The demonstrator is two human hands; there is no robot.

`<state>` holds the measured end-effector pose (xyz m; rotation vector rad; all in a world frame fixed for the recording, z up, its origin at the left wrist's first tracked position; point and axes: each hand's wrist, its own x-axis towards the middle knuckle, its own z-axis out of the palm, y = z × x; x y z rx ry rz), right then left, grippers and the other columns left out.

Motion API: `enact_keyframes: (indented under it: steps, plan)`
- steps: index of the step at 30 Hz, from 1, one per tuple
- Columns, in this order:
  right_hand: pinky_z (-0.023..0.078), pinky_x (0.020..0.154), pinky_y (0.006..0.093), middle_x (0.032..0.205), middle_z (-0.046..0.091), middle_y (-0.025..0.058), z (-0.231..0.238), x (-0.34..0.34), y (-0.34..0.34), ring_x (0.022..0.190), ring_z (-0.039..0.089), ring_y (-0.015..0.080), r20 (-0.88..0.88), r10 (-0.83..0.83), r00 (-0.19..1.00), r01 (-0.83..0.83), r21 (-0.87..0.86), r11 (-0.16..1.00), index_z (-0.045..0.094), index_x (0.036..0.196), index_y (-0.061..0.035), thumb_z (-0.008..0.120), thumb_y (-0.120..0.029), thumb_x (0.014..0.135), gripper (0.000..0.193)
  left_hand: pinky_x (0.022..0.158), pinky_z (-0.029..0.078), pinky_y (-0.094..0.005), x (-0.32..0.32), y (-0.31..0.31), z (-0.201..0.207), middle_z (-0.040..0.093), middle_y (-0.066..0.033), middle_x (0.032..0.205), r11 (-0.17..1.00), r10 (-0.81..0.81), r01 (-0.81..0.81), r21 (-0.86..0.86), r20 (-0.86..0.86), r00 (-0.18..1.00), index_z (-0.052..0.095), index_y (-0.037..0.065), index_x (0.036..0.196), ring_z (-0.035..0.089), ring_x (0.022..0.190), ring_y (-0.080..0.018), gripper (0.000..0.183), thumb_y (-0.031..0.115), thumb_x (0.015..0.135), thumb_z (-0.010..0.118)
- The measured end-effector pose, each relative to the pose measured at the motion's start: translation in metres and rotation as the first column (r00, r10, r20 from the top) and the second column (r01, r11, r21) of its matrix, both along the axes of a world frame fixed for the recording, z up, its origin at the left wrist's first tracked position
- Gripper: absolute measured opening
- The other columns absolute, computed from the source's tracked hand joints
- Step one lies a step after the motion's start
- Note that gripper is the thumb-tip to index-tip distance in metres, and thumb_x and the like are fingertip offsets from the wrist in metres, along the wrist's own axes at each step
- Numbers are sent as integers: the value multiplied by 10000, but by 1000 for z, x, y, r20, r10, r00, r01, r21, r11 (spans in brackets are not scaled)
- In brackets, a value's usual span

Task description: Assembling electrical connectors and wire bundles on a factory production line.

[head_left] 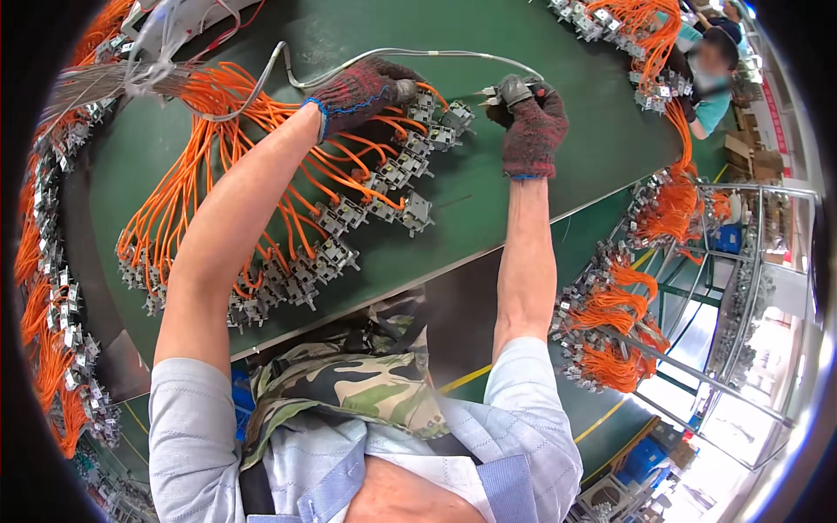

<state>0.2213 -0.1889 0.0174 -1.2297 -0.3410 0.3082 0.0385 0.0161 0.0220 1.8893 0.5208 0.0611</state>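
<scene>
My left hand, in a dark red and grey knitted glove with a blue cuff, is closed over the orange cables near the row's far end. An orange cable shows just past its fingertips, running to a grey metal connector. Beside it, more connectors line up on the green table. My right hand, gloved alike, is closed around a small tool with a pale metal tip. That tip points left, a short gap from the nearest connector. Most of the tool is hidden in the fingers. A thin grey cord runs to this hand.
The green table has a bundle of grey wires at its left. More orange cable bunches hang along the left rim and on a metal rack at the right. A co-worker stands at the far right.
</scene>
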Motion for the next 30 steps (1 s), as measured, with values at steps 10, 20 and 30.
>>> enact_keyframes:
  steps: [10,20,30]
  plan:
    - [607,522,311,917,747,103,-5,-11,10,673,725,177,-44,1,999,-9,-173,985,654,1090,3,897,-156,878,360,969,570,-340,5,1,4,793,-82,1147,998,3,-4,-57,-9,1000,736,8,1364,725,1030,-155,462,339,1043,698]
    - [609,531,304,909,732,97,0,-11,3,660,718,171,-43,46,998,-56,-278,959,651,1085,3,891,-171,888,356,968,570,-346,3,1,9,790,-87,1156,998,14,-16,-55,-29,999,739,5,1357,728,1035,-166,456,335,1045,705]
    - [635,649,307,987,759,82,9,0,20,817,746,165,183,267,946,-246,-129,961,687,1125,-4,894,-155,906,337,1025,553,-366,-14,3,6,804,-123,1216,998,6,-4,-59,44,999,779,37,1313,738,1116,-234,427,318,1001,705]
